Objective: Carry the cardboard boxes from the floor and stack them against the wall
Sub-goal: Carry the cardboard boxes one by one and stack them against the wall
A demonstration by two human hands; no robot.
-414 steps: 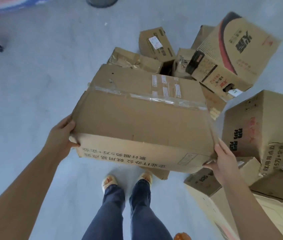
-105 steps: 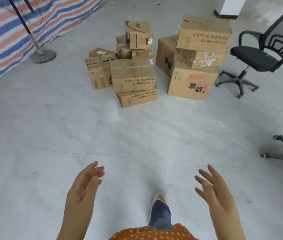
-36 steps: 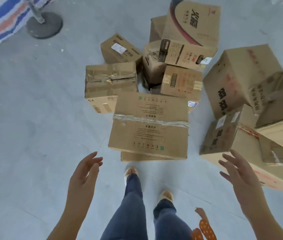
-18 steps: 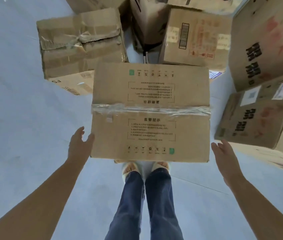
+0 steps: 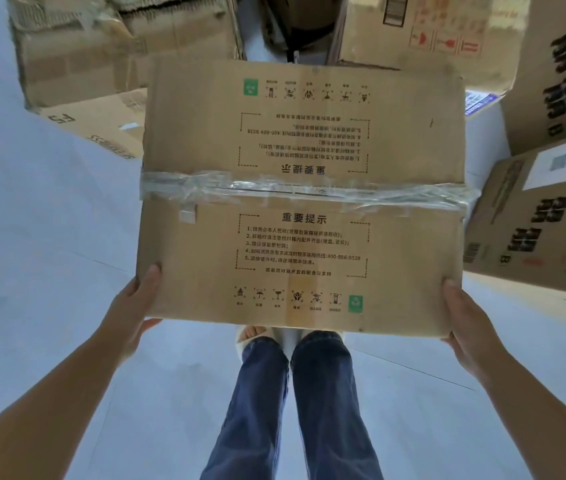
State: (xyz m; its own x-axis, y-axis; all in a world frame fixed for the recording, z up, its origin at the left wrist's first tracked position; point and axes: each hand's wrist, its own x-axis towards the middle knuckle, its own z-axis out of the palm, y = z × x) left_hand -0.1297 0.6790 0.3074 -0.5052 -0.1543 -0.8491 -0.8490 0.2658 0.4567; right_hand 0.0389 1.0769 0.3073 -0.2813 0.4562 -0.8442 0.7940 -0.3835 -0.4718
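Nearest the camera, your legs in blue jeans point(image 5: 295, 403) stand on the pale grey tiled floor point(image 5: 49, 237), with the toes of light sandals point(image 5: 257, 336) showing under the box's near edge. Your left hand point(image 5: 132, 313) grips the near left corner of the taped cardboard box point(image 5: 302, 202), thumb on the top face and fingers curled underneath; your right hand point(image 5: 465, 323) grips the near right corner the same way, its fingers hidden below. The box is held level between both hands, its printed top facing you, a strip of clear packing tape point(image 5: 305, 190) running across the middle seam. It hides the floor and whatever lies directly beneath it. Beyond its left edge sits a crumpled box point(image 5: 101, 39) above a flatter SF Express box point(image 5: 101, 126). Beyond the far edge stands a box with red handling symbols point(image 5: 430, 36). To the right, close beside, leans a box with a white label point(image 5: 544, 216), and behind it a tall box with bold black characters point(image 5: 565, 74).
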